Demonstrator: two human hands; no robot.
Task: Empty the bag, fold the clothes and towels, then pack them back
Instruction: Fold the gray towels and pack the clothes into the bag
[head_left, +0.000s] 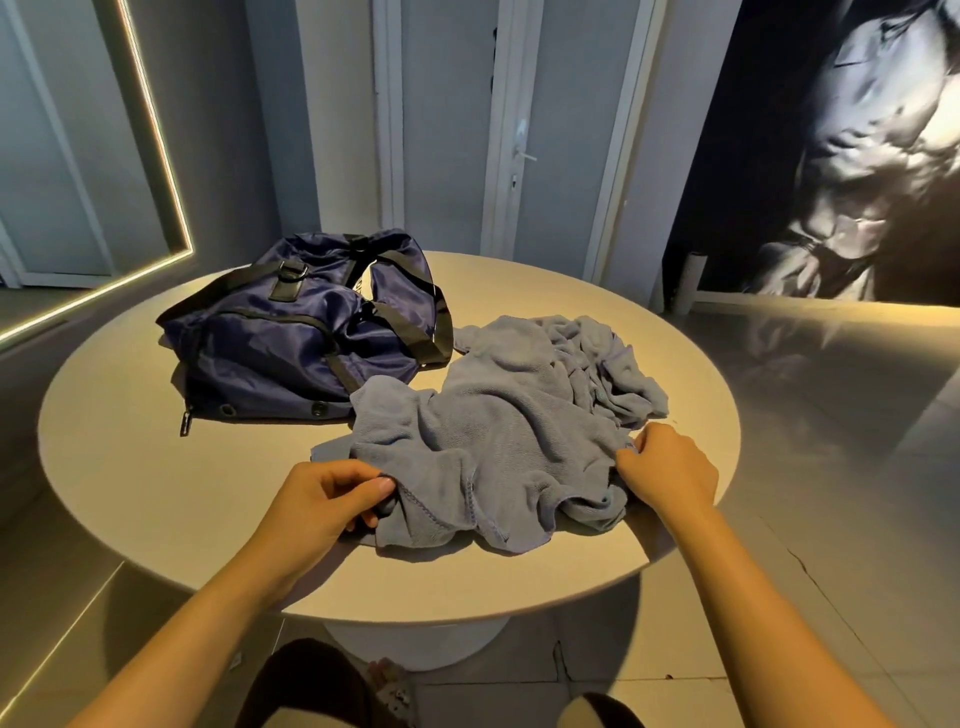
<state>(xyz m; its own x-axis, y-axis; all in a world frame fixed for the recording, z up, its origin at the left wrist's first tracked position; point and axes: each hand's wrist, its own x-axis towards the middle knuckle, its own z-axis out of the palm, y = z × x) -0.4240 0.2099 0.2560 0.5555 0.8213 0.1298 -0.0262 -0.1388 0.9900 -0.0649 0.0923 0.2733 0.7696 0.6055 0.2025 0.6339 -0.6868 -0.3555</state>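
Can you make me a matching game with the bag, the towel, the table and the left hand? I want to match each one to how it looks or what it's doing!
Things:
1. bag
2. towel
3. table
4. left hand

Descriptions:
a. crumpled and blue-grey
b. round and pale
c. dark blue with black straps
d. pinching the towel's near edge

Pairs: 1-c, 2-a, 3-b, 4-d.
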